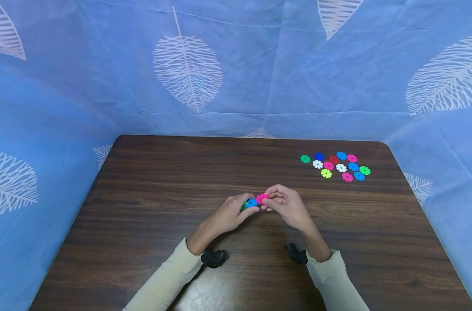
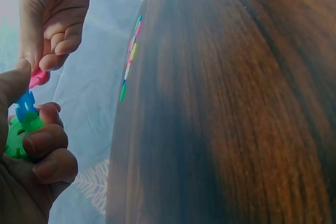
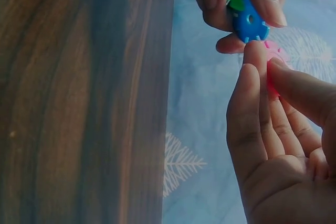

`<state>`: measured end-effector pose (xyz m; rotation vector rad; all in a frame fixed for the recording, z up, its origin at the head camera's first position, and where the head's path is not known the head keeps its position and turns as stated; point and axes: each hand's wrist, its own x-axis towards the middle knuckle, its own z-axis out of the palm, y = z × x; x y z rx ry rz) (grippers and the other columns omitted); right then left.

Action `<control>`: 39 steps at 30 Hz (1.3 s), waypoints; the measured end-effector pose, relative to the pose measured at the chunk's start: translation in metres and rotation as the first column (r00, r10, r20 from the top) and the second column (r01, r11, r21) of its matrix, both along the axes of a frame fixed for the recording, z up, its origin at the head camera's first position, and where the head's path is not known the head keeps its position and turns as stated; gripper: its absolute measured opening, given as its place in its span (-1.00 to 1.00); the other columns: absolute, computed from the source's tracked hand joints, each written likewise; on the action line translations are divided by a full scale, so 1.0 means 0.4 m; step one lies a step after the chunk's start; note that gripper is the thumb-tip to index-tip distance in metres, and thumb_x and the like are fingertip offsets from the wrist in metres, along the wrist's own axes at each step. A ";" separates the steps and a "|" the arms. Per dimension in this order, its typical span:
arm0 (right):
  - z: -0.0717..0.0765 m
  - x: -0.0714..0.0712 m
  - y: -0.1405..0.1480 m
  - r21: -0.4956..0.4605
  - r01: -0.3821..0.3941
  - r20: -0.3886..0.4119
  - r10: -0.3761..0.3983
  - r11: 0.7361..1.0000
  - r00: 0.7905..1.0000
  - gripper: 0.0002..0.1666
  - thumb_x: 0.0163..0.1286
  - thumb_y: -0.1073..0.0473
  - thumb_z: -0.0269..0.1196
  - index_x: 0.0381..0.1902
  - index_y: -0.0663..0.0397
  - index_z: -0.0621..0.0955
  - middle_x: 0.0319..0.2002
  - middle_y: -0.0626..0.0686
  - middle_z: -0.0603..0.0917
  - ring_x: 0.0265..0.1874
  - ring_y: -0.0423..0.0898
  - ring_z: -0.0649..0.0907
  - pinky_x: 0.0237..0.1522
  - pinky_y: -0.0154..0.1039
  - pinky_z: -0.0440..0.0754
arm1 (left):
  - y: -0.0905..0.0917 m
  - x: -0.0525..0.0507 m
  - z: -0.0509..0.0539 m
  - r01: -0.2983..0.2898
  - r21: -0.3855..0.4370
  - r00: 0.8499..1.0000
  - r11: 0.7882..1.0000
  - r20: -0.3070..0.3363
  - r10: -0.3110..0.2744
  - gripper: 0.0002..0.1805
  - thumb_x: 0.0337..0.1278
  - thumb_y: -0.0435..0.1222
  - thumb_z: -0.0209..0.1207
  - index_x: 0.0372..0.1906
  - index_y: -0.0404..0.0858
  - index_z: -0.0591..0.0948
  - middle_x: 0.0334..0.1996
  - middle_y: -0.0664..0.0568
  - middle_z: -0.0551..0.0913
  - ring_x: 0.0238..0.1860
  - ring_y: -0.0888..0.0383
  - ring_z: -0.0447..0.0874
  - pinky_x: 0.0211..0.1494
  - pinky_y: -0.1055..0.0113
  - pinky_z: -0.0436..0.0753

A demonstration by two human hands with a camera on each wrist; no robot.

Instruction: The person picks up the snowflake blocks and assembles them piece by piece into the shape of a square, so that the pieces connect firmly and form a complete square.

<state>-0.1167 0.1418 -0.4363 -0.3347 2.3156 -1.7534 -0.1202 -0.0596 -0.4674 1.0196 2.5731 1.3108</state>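
In the head view my left hand (image 1: 231,212) holds a green notched disc (image 2: 21,136) joined to a blue notched disc (image 3: 251,20). Its fingers curl round the green one, as the left wrist view shows. My right hand (image 1: 288,206) pinches a pink notched disc (image 1: 262,198) between thumb and fingertips. The pink disc meets the edge of the blue disc; whether their slots are engaged I cannot tell. Both hands are close together above the middle of the table, and part of the green disc is hidden by the left fingers.
Several loose notched discs lie flat at the table's back right, among them a yellow disc (image 1: 326,173), a red disc (image 1: 333,159) and a white disc (image 1: 341,167). The dark wooden table (image 1: 162,172) ends at a blue leaf-patterned cloth (image 1: 240,86). Each wrist wears a black camera mount.
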 end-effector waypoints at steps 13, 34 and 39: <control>-0.020 0.017 -0.016 0.025 0.070 -0.069 -0.069 0.997 0.995 -0.80 0.29 0.31 0.24 -0.17 0.34 0.55 -0.27 0.26 0.67 -0.37 -0.22 0.73 -0.30 -0.30 0.72 | -0.001 0.005 0.004 0.007 0.031 1.000 1.000 0.013 -0.007 -0.70 0.33 -0.19 0.08 -0.02 -0.33 0.50 -0.34 0.02 0.60 -0.43 0.29 0.44 -0.40 0.57 0.49; -0.022 0.030 -0.030 -0.103 0.074 -0.321 -0.104 0.992 0.941 -0.87 0.27 0.42 0.21 -0.25 0.45 0.59 -0.24 0.36 0.69 -0.41 -0.29 0.71 -0.35 -0.13 0.71 | -0.006 0.008 0.032 -0.026 0.035 0.999 0.999 0.040 0.025 -0.66 0.32 -0.16 0.08 0.03 -0.31 0.51 -0.26 0.00 0.68 -0.41 0.28 0.47 -0.34 0.52 0.52; -0.020 0.034 -0.033 -0.087 0.080 -0.353 -0.106 0.993 0.929 -0.88 0.26 0.43 0.21 -0.26 0.43 0.59 -0.27 0.34 0.70 -0.41 -0.33 0.70 -0.36 -0.19 0.72 | -0.004 0.011 0.043 -0.033 0.029 0.998 0.999 0.063 0.031 -0.67 0.32 -0.15 0.09 0.01 -0.31 0.52 -0.34 0.03 0.64 -0.45 0.28 0.44 -0.40 0.53 0.48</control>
